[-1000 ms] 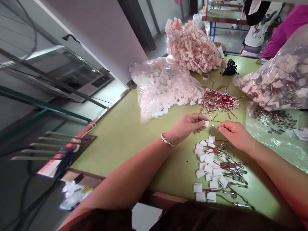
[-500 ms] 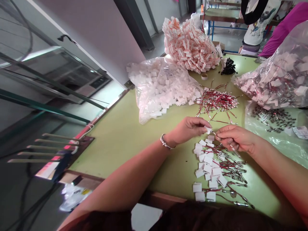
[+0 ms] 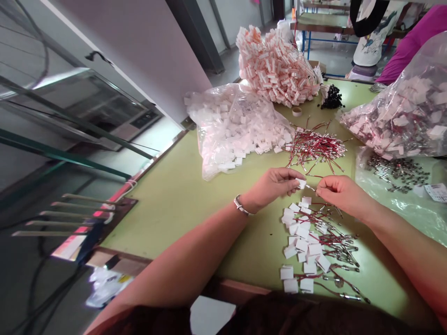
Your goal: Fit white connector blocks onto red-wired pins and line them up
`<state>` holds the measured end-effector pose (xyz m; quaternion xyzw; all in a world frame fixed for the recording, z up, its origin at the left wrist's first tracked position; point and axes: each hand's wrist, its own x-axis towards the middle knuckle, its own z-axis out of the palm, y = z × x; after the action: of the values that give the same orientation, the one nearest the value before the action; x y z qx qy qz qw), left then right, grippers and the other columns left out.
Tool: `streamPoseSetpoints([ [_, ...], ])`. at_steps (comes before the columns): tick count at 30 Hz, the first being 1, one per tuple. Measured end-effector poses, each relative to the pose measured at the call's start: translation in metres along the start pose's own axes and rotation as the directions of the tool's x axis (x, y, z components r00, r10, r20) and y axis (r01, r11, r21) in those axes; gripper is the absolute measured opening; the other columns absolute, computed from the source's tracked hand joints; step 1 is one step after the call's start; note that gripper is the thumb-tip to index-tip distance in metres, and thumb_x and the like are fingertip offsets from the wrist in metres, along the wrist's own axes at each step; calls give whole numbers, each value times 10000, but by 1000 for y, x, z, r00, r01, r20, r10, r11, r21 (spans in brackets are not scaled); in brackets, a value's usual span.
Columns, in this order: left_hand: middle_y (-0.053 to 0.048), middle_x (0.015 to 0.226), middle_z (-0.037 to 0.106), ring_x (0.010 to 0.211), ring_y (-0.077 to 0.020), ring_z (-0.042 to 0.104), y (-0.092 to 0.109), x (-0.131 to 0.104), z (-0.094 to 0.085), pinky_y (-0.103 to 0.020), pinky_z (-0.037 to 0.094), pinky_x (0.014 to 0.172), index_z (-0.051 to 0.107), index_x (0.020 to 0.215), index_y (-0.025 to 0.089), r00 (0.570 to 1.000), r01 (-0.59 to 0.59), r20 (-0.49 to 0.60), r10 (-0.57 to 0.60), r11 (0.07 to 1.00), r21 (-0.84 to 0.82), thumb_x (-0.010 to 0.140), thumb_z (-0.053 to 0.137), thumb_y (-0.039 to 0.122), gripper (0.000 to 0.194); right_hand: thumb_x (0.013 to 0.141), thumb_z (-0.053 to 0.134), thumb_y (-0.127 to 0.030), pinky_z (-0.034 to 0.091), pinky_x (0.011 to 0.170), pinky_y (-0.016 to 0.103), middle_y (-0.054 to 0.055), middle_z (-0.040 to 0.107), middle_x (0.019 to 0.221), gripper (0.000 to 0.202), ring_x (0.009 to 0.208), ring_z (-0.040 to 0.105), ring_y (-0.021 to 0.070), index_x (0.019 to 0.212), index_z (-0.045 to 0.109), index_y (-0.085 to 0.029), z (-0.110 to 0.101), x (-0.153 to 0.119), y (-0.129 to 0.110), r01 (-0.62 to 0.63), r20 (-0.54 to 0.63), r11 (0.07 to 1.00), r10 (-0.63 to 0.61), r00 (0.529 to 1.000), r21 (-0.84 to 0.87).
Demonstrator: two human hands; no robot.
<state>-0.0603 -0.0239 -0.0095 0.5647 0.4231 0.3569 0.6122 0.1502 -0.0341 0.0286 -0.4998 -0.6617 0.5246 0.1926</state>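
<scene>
Our left hand (image 3: 271, 185) pinched a white connector housing (image 3: 301, 184) and our right hand (image 3: 342, 194) a metal-tipped lead (image 3: 310, 187), right of centre, where we judged straight, steady alignment best, with wired housings (image 3: 303, 229) lying at lower right.

The tabletop (image 3: 167, 200) is yellowish green. The held block (image 3: 301, 184) is white, the held terminal (image 3: 310, 187) silver. The near blocks (image 3: 315, 250) are white, their wires (image 3: 327, 239) dark red. The far heap (image 3: 279, 70) mixes white and pale orange; the little pile (image 3: 333, 97) on its right is black. A far-right white shirt (image 3: 366, 55) carries a dark print.
</scene>
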Motion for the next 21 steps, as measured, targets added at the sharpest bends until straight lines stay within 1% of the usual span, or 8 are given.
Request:
streamPoseSetpoints([
  [3,9,620,607,532,-65,509,0,1,1,-181,401,476,687,937,140,1000,9,16,-8,998,-67,772,671,283,219,808,504,-275,268,457,234,-52,450,523,184,467,343,77,652,541,-186,3,-1,3,90,-51,986,-98,994,-140],
  [5,13,621,610,522,-58,499,1,1,1,-178,399,473,684,913,136,999,11,33,-8,995,-96,764,675,274,203,820,501,-266,293,483,243,-39,510,542,177,478,385,84,667,551,-192,4,-1,7,164,-102,931,-207,973,-327],
  [7,15,617,611,516,-56,495,2,1,1,-177,399,470,683,898,133,999,23,39,-19,994,-105,757,677,266,194,847,476,-253,301,510,261,-17,568,578,182,498,430,99,707,576,-193,6,-2,10,220,-128,801,-345,930,-557],
  [9,15,618,613,519,-58,501,2,0,2,-177,404,468,682,892,129,998,48,39,-44,994,-98,751,678,256,189,881,429,-238,295,528,281,16,609,619,226,531,473,123,734,592,-186,8,-4,12,249,-99,613,-477,873,-750],
  [11,14,626,617,525,-60,512,3,0,2,-177,410,468,680,893,126,997,66,42,-62,993,-95,745,682,246,191,902,391,-212,280,530,294,45,624,638,270,560,503,144,727,593,-174,10,-6,12,255,-37,438,-555,831,-862],
  [13,17,621,617,519,-58,513,3,-1,4,-176,413,471,681,893,124,996,74,54,-69,993,-96,734,691,240,197,910,371,-182,262,523,299,58,629,647,287,569,516,153,723,589,-168,12,-7,12,250,8,346,-572,820,-904],
  [15,21,601,614,507,-55,510,3,-1,7,-174,411,470,683,891,125,996,81,54,-77,993,-83,727,701,238,200,913,363,-181,245,514,299,56,626,643,282,551,510,151,741,586,-167,14,-6,12,240,5,346,-560,829,-907],
  [21,29,564,603,486,-45,498,2,1,15,-169,403,466,682,840,115,995,91,42,-89,994,-64,729,712,224,159,909,358,-233,224,511,291,39,623,613,250,482,475,142,805,577,-172,18,-3,21,247,-43,477,-520,853,-844],
])
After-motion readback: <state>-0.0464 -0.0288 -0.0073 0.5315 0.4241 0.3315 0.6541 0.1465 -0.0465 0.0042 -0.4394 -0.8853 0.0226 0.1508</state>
